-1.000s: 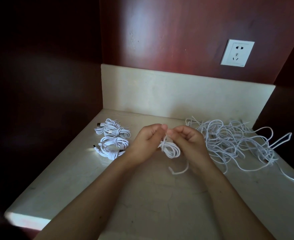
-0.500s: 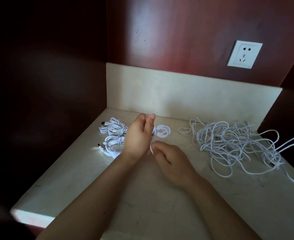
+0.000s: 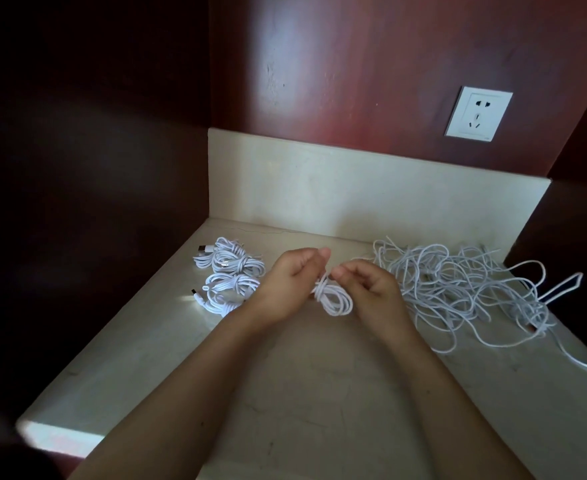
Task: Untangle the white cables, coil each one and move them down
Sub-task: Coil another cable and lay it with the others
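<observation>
Between left hand point(image 3: 285, 285), right hand point(image 3: 371, 289), coiled cable point(image 3: 335, 301)

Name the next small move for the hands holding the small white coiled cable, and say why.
Probably tuck the end in and set the small white coiled cable beside the finished white cable bundles on the left. Its loops look gathered and wrapped at the neck, where the left hand and right hand pinch it.

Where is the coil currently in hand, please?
Head view, centre: the coil is held between the left hand and right hand, finished coils on its left, tangle on its right.
</observation>
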Motion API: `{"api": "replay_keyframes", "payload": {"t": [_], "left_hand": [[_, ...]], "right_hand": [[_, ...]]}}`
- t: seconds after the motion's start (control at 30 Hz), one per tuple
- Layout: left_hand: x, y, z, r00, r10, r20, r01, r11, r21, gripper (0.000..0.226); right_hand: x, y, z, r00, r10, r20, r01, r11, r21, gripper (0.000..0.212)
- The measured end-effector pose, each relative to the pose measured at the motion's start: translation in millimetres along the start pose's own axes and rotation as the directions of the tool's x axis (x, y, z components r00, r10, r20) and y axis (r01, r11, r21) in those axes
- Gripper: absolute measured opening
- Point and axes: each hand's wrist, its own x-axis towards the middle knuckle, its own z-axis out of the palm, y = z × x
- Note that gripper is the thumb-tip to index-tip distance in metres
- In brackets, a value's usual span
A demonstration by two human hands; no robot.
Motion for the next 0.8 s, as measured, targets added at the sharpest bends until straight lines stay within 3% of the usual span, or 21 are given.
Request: {"api": "replay_keyframes", "payload": {"t": [0.07,0.2,0.3,0.4,0.5,0.6,0.7,0.8], "left_hand": [[-0.2,3.9,2.9,0.998,-0.014,-0.069,0.009,0.998,-0.063,0.042],[1.0,5.7,4.0,0.982,-0.068,-0.175,0.037,0.984,-0.176,0.037],[4.0,0.8,1.5,0.958,-0.057,-0.281,0.028,0.994,-0.104,0.035],[4.4,-6.6,-5.4,0.939,0.006,-0.345,0.036,0.993,0.113,0.031],[1.8,-5.7,-9.3,0.953,0.042,-0.299,0.062,0.942,0.331,0.026],[0.5,-3.4,-9.3,0.977,0.033,-0.213,0.078,0.867,0.492,0.025],[-0.1,-0.4,-5.0,0.996,0.023,-0.092,0.033,0.827,0.561,0.03],[-0.2,2.5,-2.7,0.999,0.052,-0.01,-0.037,0.819,0.572,0.034]], "right_hand": [[-1.5,-0.2,1.4,0.998,0.03,0.064,-0.03,1.0,0.005,0.017],[-7.2,3.1,9.3,0.99,0.022,0.143,0.011,0.975,-0.223,0.031],[-10.3,7.7,16.1,0.978,0.005,0.207,0.072,0.929,-0.364,0.024],[-15.2,5.2,18.7,0.956,-0.016,0.295,0.178,0.827,-0.533,0.024],[-20.6,-6.9,19.5,0.934,-0.13,0.332,0.333,0.651,-0.682,0.027],[-20.3,-15.6,15.4,0.932,-0.26,0.251,0.36,0.606,-0.709,0.029],[-16.7,-12.2,6.5,0.939,-0.317,0.135,0.319,0.652,-0.688,0.026],[-11.2,-7.6,1.6,0.977,-0.213,-0.018,0.163,0.797,-0.582,0.028]]}}
